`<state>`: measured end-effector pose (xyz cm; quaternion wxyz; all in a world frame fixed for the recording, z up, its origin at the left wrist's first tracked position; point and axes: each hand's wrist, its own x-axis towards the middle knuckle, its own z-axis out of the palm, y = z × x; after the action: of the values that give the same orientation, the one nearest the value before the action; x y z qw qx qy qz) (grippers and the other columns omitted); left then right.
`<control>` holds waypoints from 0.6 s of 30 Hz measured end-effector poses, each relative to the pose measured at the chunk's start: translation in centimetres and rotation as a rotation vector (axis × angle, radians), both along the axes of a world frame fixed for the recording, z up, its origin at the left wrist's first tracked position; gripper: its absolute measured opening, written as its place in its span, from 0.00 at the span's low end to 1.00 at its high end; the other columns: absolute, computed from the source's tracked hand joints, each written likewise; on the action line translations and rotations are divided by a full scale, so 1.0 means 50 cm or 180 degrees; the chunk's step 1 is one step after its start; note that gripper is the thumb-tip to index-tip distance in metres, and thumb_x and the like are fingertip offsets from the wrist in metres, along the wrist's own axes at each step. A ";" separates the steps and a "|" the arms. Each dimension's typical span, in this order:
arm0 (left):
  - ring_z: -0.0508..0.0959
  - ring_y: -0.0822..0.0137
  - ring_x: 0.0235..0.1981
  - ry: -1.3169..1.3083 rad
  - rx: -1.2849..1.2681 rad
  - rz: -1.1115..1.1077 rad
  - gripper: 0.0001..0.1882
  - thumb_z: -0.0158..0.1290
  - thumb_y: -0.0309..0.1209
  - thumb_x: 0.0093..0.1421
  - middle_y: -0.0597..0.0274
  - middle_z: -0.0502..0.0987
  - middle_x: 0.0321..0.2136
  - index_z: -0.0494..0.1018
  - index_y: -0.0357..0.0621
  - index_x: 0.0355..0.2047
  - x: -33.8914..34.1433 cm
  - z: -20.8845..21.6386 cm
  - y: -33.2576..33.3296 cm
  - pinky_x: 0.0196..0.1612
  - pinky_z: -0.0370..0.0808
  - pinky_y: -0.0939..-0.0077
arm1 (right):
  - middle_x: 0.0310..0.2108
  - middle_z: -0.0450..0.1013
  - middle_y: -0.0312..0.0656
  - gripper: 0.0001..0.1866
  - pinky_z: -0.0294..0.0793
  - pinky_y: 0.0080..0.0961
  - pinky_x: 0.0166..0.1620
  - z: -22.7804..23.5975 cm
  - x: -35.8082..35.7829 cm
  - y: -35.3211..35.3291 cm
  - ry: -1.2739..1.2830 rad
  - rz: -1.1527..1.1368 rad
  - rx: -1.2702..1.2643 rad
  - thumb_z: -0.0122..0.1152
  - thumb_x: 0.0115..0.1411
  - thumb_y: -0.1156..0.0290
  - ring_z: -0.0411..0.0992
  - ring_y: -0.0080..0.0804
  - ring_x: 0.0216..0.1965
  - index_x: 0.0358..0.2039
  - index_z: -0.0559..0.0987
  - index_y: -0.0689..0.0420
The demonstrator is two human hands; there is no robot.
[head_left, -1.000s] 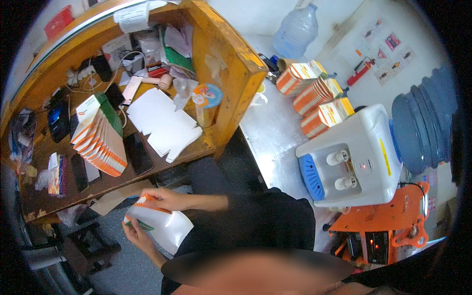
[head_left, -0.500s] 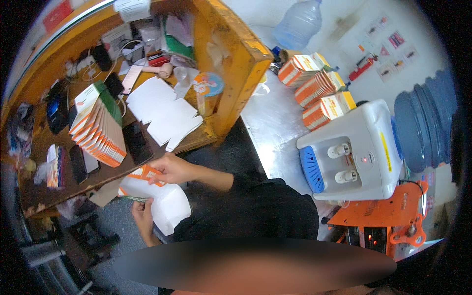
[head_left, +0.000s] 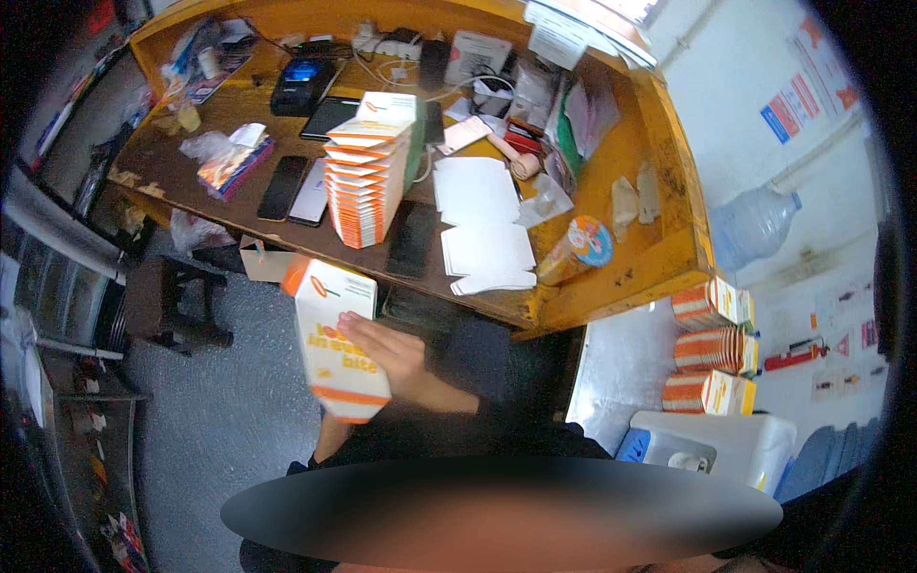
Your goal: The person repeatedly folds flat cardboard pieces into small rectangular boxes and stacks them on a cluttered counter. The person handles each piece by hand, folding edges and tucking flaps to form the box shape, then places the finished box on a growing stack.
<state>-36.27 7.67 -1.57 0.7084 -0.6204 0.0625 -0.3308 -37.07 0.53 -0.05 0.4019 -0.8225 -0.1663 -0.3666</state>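
In front of me, below the desk edge, is an orange-and-white food carton (head_left: 334,306), tilted with its printed side up. My right hand (head_left: 387,355) lies on it with the fingers stretched flat across the print. Behind the carton's lower end, my left hand is hidden; only its wrist (head_left: 331,435) shows. On the desk, past the carton, stands a stack of nested folded cartons (head_left: 363,181) in the same colours. Flat white card blanks (head_left: 482,224) lie to the right of that stack, printless side up.
A wooden desk (head_left: 229,215) with raised sides holds phones (head_left: 284,188), a tissue box (head_left: 234,167) and cables. At right, more carton stacks (head_left: 707,349) and a white water dispenser (head_left: 712,439) stand on a metal counter (head_left: 611,353). A dark stool (head_left: 181,306) is at left.
The view has swung to the right. The carton has turned from its white inner side to its printed face, and my right hand has gone from pinching its edge to lying flat on it.
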 end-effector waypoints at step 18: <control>0.64 0.57 0.60 -0.4445 0.6824 0.3142 0.25 0.49 0.32 0.64 0.52 0.64 0.58 0.60 0.34 0.58 0.313 0.118 -0.112 0.62 0.59 0.66 | 0.60 0.58 0.52 0.64 0.57 0.42 0.63 0.135 0.191 -0.303 -0.0326 -0.0371 0.0592 0.82 0.28 0.51 0.58 0.48 0.61 0.64 0.58 0.58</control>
<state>-20.63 2.05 4.31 0.7637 0.5628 -0.3067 -0.0774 -27.53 -14.63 6.69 0.4454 -0.7701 -0.1037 -0.4447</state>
